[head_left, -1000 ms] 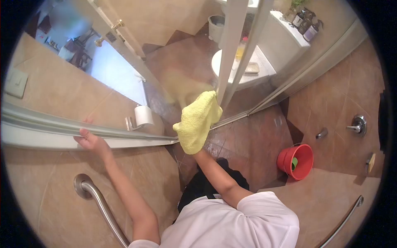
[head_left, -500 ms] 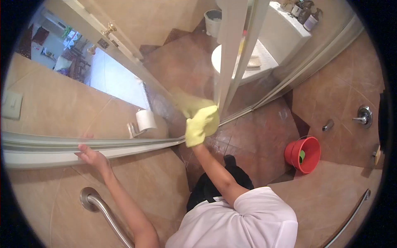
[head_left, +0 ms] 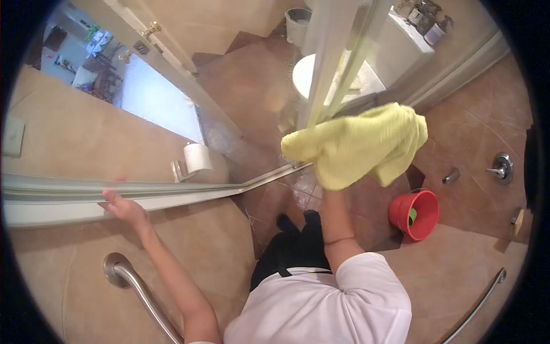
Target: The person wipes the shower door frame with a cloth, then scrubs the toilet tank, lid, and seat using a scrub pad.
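One yellow cloth [head_left: 366,146], right hand beneath, red bucket [head_left: 421,215]

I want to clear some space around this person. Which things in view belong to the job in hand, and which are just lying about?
In use:
yellow cloth, covering the right hand
white rail, at the left hand

Apparently just about:
red bucket, green item inside
toilet roll
pump bottle
bin

A home bathroom, with toilet paper [head_left: 197,157] and shower valve [head_left: 502,168].
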A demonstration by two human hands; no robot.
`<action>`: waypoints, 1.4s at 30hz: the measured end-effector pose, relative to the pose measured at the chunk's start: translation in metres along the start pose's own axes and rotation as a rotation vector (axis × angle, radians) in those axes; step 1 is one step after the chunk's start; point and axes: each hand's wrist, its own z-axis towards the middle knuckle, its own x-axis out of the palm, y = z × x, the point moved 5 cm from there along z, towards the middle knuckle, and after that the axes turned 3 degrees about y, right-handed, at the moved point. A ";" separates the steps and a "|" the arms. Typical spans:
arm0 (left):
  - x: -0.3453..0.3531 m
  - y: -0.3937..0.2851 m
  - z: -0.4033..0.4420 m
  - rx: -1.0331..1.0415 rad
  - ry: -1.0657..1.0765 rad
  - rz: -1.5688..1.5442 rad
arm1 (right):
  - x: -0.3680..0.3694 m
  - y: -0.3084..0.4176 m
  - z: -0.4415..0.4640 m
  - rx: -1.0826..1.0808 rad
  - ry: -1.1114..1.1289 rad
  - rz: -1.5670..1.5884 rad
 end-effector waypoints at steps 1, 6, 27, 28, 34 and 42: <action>-0.001 0.003 0.002 0.026 0.010 0.025 | -0.002 -0.006 0.021 -0.031 -0.092 -0.087; 0.021 -0.032 -0.014 -0.042 -0.117 0.042 | 0.061 -0.069 0.037 -0.010 -0.260 -0.416; 0.124 -0.079 -0.068 -0.025 0.356 -0.424 | 0.188 0.076 -0.089 -0.174 0.611 -0.861; 0.129 -0.086 -0.073 -0.030 0.380 -0.429 | 0.170 0.076 -0.087 -0.245 0.628 -0.741; 0.171 -0.113 -0.094 0.011 0.495 -0.451 | 0.066 -0.064 -0.045 0.123 0.447 0.239; 0.240 -0.129 -0.122 0.168 0.656 -0.475 | -0.006 0.041 -0.013 -0.027 0.519 -0.139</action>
